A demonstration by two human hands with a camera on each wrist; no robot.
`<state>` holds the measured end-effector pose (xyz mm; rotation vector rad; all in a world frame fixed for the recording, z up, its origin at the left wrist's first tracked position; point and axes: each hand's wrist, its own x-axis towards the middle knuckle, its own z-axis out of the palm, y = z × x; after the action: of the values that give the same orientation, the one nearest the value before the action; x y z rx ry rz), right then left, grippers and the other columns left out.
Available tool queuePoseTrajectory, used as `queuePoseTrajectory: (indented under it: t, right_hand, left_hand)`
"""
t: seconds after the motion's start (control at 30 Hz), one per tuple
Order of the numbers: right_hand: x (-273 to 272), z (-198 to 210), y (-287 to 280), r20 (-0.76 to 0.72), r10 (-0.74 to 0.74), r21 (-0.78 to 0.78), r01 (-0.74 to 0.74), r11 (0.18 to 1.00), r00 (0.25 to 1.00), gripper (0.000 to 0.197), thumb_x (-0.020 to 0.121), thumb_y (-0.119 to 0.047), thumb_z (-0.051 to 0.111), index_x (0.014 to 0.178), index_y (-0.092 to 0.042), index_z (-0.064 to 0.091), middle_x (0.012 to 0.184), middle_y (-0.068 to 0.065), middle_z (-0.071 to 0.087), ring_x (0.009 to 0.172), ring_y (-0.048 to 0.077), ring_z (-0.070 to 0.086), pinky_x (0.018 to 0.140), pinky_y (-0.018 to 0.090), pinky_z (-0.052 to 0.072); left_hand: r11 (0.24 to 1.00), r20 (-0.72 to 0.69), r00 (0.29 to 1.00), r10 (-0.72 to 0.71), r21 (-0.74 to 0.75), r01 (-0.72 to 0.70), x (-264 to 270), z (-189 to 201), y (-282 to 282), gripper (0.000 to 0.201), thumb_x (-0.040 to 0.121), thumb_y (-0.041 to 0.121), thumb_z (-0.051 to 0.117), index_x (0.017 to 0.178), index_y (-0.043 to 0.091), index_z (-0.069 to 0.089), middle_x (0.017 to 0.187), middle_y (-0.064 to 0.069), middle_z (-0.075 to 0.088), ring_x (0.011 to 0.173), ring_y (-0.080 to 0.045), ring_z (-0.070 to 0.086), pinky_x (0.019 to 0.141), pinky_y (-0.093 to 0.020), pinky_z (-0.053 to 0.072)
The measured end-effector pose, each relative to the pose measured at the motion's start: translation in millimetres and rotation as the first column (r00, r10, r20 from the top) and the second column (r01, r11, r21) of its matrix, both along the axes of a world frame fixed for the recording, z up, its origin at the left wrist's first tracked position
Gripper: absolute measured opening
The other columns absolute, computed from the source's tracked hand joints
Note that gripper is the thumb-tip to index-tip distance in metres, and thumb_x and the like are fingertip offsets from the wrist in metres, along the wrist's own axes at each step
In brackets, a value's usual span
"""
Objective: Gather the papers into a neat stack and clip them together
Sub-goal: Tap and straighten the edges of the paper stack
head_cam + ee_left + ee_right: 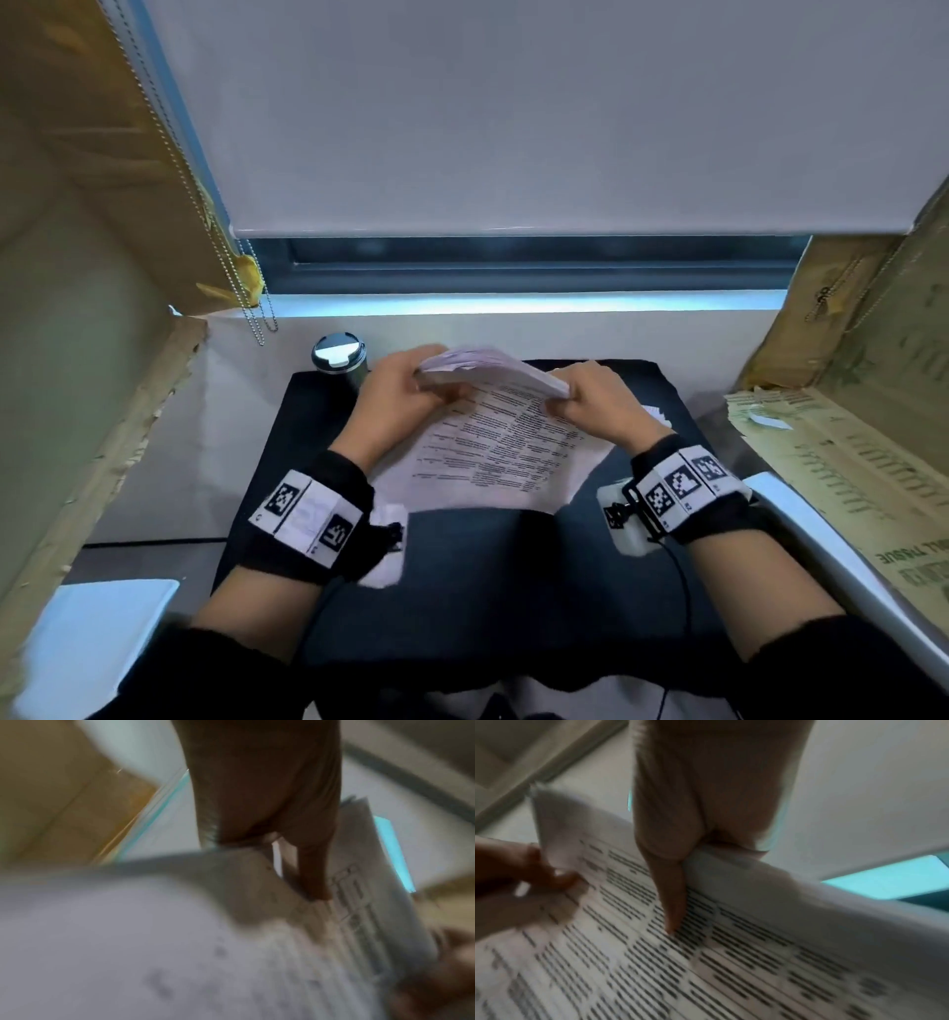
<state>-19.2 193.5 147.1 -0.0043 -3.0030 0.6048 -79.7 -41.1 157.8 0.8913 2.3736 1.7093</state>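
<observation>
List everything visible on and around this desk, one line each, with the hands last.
papers: one stack, white with black print, held tilted over the middle of the mat, far edge raised
mat: one, black, on the desk under the papers
cup: one, dark with a silver and white lid, at the mat's far left corner
cardboard: brown panels, on both sides of the desk
blind: one, white, lowered over the window behind
bead chain: silver, hanging at the far left
left hand: grips the papers' far left corner
right hand: grips the papers' far right edge

Left hand (398, 393), right hand (595, 401), both gripping.
</observation>
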Motion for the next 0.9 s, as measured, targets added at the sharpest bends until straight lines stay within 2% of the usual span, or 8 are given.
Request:
queuePoseTrajectory:
  t: [0.1,0.23,0.3,0.4,0.47,0.57,0.77,0.9]
  right_hand:
    - [3.3,7.4,5.9,0.040,-0.017,0.069,0.015,0.998,0.999,0.009,0.081,-0.025,0.068,0.084,-0.032,0.064,0.069,-0.006,0.061,0.062,0.014,0.053,0.055,0.025,0.038]
    - [18.2,-1.0,52.9,0.165,-0.198,0.155,0.173,0.973,0.966,0.016,0.068,-0.034,0.078,0.079,-0.028,0.068,0.075,-0.007,0.067,0.073,0.014,0.061,0.064,0.029,0.047]
    - [32.2,-5.3,81.1,0.213,-0.224,-0.089,0.247,0.965,0.951,0.017,0.065,-0.023,0.083,0.077,-0.021,0.070,0.075,-0.002,0.070,0.072,0.016,0.063,0.066,0.030,0.047]
    - [58.2,-17.8,95.5,0.146,-0.145,-0.718,0.205,0.665,0.979,0.027,0.069,0.006,0.076,0.094,-0.003,0.072,0.086,0.001,0.076,0.083,0.015,0.069,0.072,0.018,0.050]
    - [64.4,-38.3,93.3,0.091,-0.142,-0.879,0.147,0.454,0.986,0.038,0.067,0.010,0.074,0.103,-0.001,0.067,0.096,0.005,0.075,0.091,0.017,0.070,0.076,0.020,0.053]
    - [61.4,-69.7,82.9,0.069,-0.211,-0.944,0.132,0.302,0.975,0.057,0.049,-0.003,0.088,0.100,0.007,0.065,0.097,0.017,0.073,0.093,0.031,0.068,0.075,0.033,0.057]
    - [66.7,-73.1,77.2,-0.098,-0.381,-0.945,0.033,0.325,0.919,0.037,0.054,0.007,0.076,0.088,-0.008,0.069,0.083,0.002,0.075,0.081,0.015,0.069,0.072,0.026,0.057]
    - [62.9,-96.5,70.7,-0.001,-0.386,-0.935,0.137,0.328,0.923,0.043,0.048,-0.007,0.089,0.085,-0.011,0.069,0.085,0.003,0.073,0.080,0.014,0.068,0.071,0.022,0.055]
  left_hand:
    - [0.964,0.344,0.938,-0.043,0.259,-0.051,-2.6,-24.8,-1.9,0.032,0.078,-0.014,0.067,0.103,0.005,0.070,0.085,-0.002,0.078,0.087,-0.019,0.071,0.074,-0.020,0.057]
    - [0.950,0.395,0.918,-0.045,0.300,-0.083,-8.9,-47.6,-23.4,0.030,0.078,-0.004,0.070,0.101,0.014,0.070,0.089,-0.002,0.078,0.089,-0.017,0.073,0.079,-0.025,0.058]
    - [0.949,0.399,0.916,-0.036,0.302,-0.095,-11.6,-57.4,-38.0,0.028,0.079,0.000,0.071,0.104,0.012,0.070,0.093,-0.005,0.077,0.091,-0.021,0.072,0.078,-0.026,0.058]
    - [0.922,0.449,0.889,-0.087,0.375,-0.099,-15.4,-75.0,-48.9,0.048,0.071,0.018,0.083,0.112,0.002,0.065,0.101,-0.012,0.075,0.096,-0.029,0.071,0.077,-0.031,0.058]
    - [0.910,0.489,0.862,-0.131,0.405,-0.091,-11.9,-83.2,-44.1,0.072,0.053,0.032,0.093,0.111,0.002,0.064,0.100,-0.013,0.075,0.093,-0.028,0.072,0.075,-0.033,0.059]
    - [0.914,0.489,0.858,-0.157,0.401,-0.061,-2.9,-94.1,-29.8,0.072,0.049,0.035,0.094,0.108,0.004,0.067,0.101,-0.014,0.075,0.095,-0.029,0.072,0.076,-0.035,0.059]
    - [0.946,0.501,0.855,-0.132,0.321,-0.042,-3.6,-101.3,-17.7,0.076,0.051,0.042,0.092,0.113,0.007,0.066,0.107,-0.009,0.076,0.100,-0.023,0.072,0.077,-0.030,0.059]
    - [0.957,0.535,0.841,-0.080,0.277,-0.085,-5.3,-110.2,-10.5,0.081,0.049,0.035,0.091,0.120,0.006,0.062,0.103,-0.007,0.075,0.092,-0.016,0.072,0.073,-0.026,0.058]
